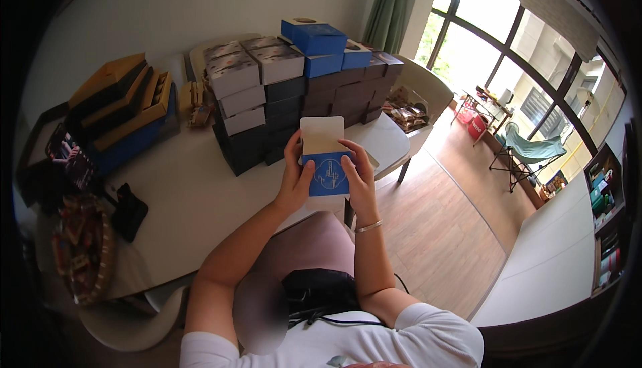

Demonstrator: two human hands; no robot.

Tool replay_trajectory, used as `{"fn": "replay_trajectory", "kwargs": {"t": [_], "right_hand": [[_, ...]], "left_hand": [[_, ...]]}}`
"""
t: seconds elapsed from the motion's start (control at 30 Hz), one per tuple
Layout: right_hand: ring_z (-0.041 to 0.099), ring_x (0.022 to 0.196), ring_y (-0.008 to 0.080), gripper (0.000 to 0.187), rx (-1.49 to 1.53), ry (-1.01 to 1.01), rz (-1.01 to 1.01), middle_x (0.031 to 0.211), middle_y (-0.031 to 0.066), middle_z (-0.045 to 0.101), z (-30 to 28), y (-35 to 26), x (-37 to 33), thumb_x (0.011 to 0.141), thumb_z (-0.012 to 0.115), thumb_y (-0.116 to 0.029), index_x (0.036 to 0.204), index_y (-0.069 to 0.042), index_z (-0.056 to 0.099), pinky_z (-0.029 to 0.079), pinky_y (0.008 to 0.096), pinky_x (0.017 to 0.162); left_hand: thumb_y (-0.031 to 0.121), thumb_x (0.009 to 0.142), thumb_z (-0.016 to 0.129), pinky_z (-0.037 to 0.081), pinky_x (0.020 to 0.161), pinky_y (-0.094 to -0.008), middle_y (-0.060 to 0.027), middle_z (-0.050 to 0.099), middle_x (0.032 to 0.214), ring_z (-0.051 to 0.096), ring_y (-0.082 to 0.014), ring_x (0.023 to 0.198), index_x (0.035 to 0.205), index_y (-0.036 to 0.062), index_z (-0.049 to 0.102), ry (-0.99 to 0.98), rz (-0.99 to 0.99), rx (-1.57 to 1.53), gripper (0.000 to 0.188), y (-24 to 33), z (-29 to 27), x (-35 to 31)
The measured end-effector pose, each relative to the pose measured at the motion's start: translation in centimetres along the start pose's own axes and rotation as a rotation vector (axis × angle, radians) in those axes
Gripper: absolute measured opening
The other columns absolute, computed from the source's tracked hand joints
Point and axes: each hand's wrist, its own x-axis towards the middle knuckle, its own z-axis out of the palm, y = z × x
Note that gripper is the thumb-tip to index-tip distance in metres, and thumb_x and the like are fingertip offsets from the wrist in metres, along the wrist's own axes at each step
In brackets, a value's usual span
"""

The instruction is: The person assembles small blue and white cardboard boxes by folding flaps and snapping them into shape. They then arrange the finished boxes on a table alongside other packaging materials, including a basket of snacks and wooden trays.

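Observation:
Between my two hands is a small blue box with a white line pattern on its face. Its pale lid flap stands up at the far side. My left hand grips the left side, thumb on the blue face. My right hand, a bracelet on its wrist, holds the right side the same way. The box is held above my lap, just off the table's edge. What lies inside it cannot be seen. Beyond it rise stacked boxes: pale patterned ones, dark ones and blue ones on top.
On the white table stand a phone on a holder, a basket of wrapped packets and open yellow-brown boxes. Packets sit on a chair behind. A folding chair stands by the windows.

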Motion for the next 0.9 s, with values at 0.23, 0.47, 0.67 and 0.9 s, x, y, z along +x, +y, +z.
{"fn": "replay_trajectory", "kwargs": {"t": [0.23, 0.47, 0.67, 0.9], "right_hand": [[0.058, 0.089, 0.0059, 0.029, 0.015, -0.009, -0.032, 0.104, 0.0026, 0.062, -0.9, 1.0, 0.1, 0.097, 0.063, -0.019, 0.122, -0.003, 0.058, 0.047, 0.0187, 0.075], [0.057, 0.083, 0.0037, 0.024, 0.02, 0.073, -0.059, 0.096, 0.0002, 0.063, -1.2, 1.2, 0.0, 0.097, 0.064, -0.018, 0.113, -0.001, 0.063, 0.046, 0.017, 0.071], [0.057, 0.08, 0.0032, 0.022, 0.059, 0.183, -0.069, 0.091, -0.0009, 0.064, -1.1, 1.3, 0.0, 0.097, 0.064, -0.016, 0.111, 0.0, 0.065, 0.046, 0.0166, 0.069], [0.057, 0.079, 0.0032, 0.023, 0.016, 0.127, -0.029, 0.093, 0.0, 0.065, -1.1, 1.1, -0.1, 0.096, 0.065, -0.017, 0.112, 0.001, 0.066, 0.046, 0.0162, 0.069]], "left_hand": [[0.028, 0.104, 0.048, 0.048, 0.088, -0.0258, -0.0113, 0.049, 0.126, 0.053, -0.0134, 0.105, 0.138, 0.0102, 0.036, -0.069, -0.132, -0.052, 0.04, 0.9, -0.2, -0.1], [0.03, 0.103, 0.051, 0.049, 0.078, -0.0193, -0.0045, 0.056, 0.111, 0.057, -0.0059, 0.092, 0.131, 0.0105, 0.045, -0.158, -0.223, -0.179, 0.035, 1.0, -0.4, 0.0], [0.019, 0.096, 0.065, 0.051, 0.086, -0.0244, -0.0052, 0.053, 0.12, 0.056, -0.0121, 0.106, 0.13, 0.0107, 0.045, -0.083, -0.239, -0.226, 0.041, 2.0, 0.7, 0.4], [0.016, 0.095, 0.065, 0.052, 0.08, -0.0236, -0.0039, 0.053, 0.117, 0.057, -0.0106, 0.099, 0.124, 0.0108, 0.047, -0.097, -0.23, -0.146, 0.034, 0.3, -0.1, 0.2]]}}
